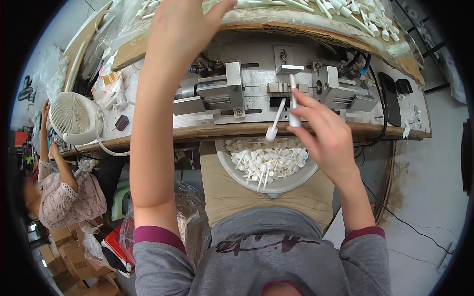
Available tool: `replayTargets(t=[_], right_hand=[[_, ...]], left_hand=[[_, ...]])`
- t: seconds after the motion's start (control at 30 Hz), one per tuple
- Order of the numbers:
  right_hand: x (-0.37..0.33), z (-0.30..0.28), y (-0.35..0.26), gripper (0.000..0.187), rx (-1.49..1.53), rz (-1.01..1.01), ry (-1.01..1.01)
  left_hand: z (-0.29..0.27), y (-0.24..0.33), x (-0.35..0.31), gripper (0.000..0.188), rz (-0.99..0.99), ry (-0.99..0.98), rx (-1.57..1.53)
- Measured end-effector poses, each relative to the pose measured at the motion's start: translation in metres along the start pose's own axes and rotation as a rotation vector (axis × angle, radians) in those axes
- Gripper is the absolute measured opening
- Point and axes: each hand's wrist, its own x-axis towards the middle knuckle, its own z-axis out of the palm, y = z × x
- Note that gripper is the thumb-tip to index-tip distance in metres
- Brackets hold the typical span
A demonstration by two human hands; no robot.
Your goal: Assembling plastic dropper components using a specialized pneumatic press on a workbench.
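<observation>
My right hand (326, 133) pinches a slim white plastic stick (293, 106) between thumb and fingers, in front of the metal fixture (279, 88). Just left of it, a second white stick with a wider cap (271, 132) slants in the air above the bowl, touching no finger that I can see. A pale bowl (298, 183) in my lap holds many small white capped plastic pieces (269, 163). My left hand (182, 24) reaches over the bench to the far edge of view, thumb stretched away; its other fingers are cut off. Near it lies a heap of similar white pieces (345, 10).
Metal clamp blocks (234, 84) with hoses flank the fixture, the right block (328, 81) beside my right hand. A raised cardboard-edged shelf (306, 30) spans the back. A white fan (76, 118) stands left; a dark phone (390, 98) lies right. Another person (69, 197) sits far left.
</observation>
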Motion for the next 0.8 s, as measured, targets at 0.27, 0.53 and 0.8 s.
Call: replayTargets(t=[0.27,0.53,0.8], right_hand=[[0.019,0.016,-0.005,0.020,-0.234,-0.079,-0.116],[0.040,-0.006,-0.007,0.027,-0.081,0.037,-0.228],[0.174,-0.021,0.050,0.025,-0.355,-0.340,0.151]], left_hand=[[0.032,-0.044,0.020,0.024,0.048,-0.047,-0.249],[0.002,-0.017,-0.005,0.024,0.003,-0.062,-0.487],[0.001,0.029,-0.079,0.028,0.098,-0.095,-0.508]])
